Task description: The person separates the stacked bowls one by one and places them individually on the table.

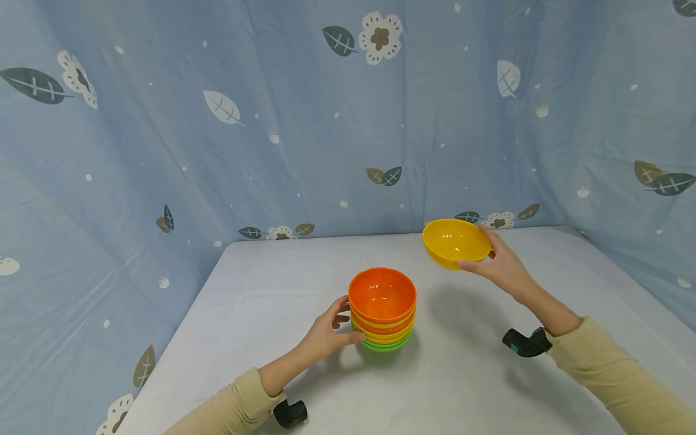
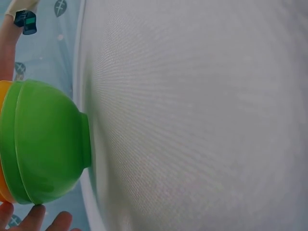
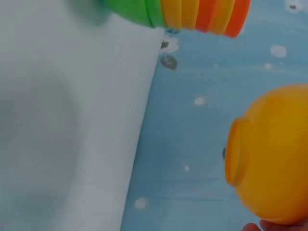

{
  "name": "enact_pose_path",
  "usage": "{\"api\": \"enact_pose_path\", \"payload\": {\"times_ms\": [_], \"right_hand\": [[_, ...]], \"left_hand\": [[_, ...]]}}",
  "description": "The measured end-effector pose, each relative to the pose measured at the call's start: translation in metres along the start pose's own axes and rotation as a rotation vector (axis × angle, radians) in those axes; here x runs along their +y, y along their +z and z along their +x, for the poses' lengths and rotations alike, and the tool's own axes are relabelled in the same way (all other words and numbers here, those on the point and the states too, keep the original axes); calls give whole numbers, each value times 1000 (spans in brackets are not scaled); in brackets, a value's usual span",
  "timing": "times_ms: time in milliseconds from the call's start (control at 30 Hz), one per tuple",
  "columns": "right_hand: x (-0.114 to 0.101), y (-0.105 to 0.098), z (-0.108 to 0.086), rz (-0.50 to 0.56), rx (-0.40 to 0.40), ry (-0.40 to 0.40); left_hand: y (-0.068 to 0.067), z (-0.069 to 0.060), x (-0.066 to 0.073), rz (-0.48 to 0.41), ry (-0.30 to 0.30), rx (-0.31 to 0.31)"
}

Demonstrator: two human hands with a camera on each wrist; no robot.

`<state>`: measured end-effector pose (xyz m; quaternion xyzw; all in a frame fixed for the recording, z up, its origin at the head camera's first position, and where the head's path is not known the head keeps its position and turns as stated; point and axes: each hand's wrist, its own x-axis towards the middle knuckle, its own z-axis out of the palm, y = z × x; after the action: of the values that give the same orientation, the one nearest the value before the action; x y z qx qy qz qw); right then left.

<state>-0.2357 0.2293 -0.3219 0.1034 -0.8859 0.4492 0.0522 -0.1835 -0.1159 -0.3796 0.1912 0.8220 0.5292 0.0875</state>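
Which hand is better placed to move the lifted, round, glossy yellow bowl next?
Probably the right hand: it holds that yellow bowl aloft, while the left hand touches the stacked orange, yellow and green bowls.

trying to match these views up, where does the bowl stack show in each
Head: bowl stack below and slightly right of centre.
Left wrist: bowl stack at the left edge, partly cut off.
Right wrist: bowl stack at the top edge, partly cut off.
Shared landmark: the blue curtain.
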Motion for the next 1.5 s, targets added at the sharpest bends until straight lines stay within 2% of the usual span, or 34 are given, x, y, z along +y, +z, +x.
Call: {"api": "enact_pose_path", "payload": {"times_ms": [833, 1300, 1500], "right_hand": [[39, -18, -3, -46, 54, 123], [63, -23, -2, -52, 85, 172], [74, -25, 0, -76, 111, 168]], "left_hand": [[1, 1, -4, -2, 12, -1], [0, 1, -4, -4, 13, -5], [0, 1, -3, -2, 9, -8]]}}
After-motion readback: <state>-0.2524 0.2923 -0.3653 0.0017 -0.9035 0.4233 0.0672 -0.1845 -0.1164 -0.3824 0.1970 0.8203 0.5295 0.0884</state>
